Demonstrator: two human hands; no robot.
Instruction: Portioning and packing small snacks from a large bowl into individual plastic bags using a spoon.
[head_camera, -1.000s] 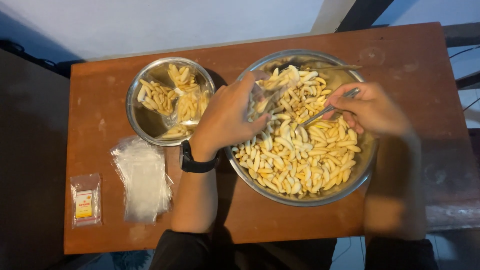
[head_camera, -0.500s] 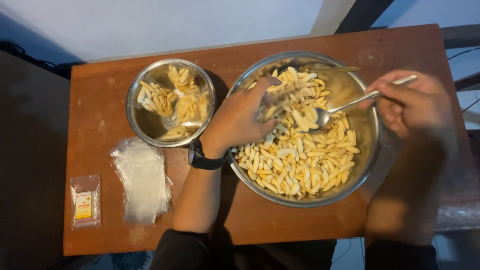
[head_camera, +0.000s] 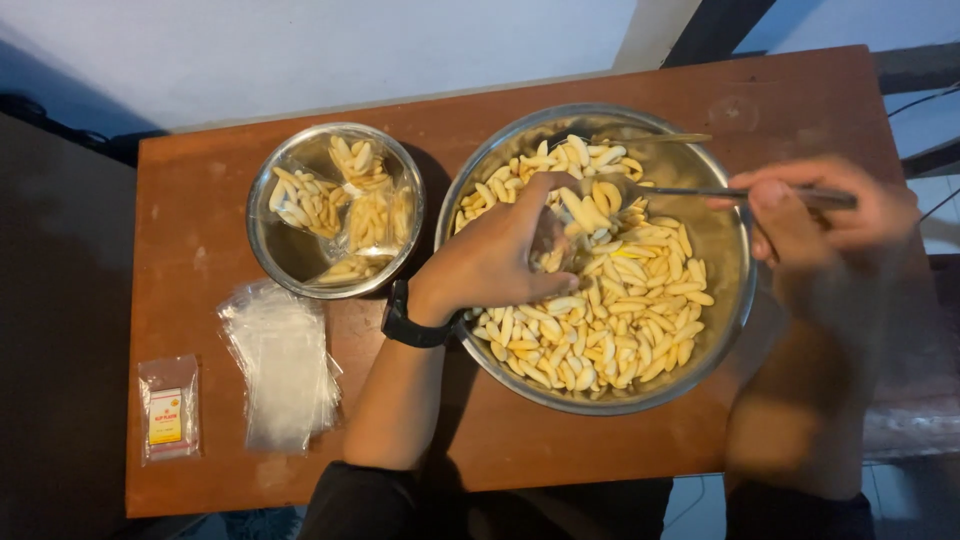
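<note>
On the brown table (head_camera: 800, 90): one large steel bowl (head_camera: 725, 300), right of centre, filled with pale yellow finger-shaped snacks (head_camera: 610, 320).

Left hand (head_camera: 500, 255): reaches over the near-left rim of the large bowl, palm down, fingers curled around a small clear bag (head_camera: 553, 245) held open above the snacks. Black watch (head_camera: 405, 322) on the wrist; forearm runs up from the lower edge, dark sleeve at the elbow.

Right hand (head_camera: 820, 215): hovers at the right rim of the large bowl, blurred, fingers pinched on the handle of a metal spoon (head_camera: 700, 190). The spoon lies almost level, its head pointing left toward the bag's mouth. Whether the head carries snacks cannot be told.

Small steel bowl (head_camera: 275, 255): left of the large one, just beside it, holding several filled clear bags of the same snacks (head_camera: 345, 205).

Stack of empty clear bags (head_camera: 280, 365): flat on the table, just below the small bowl.

Small sachet (head_camera: 166, 408): clear with an orange-and-white label, near the table's left front corner, beside the stack.

Second thin metal utensil (head_camera: 660, 138): rests inside the large bowl against the far rim.
</note>
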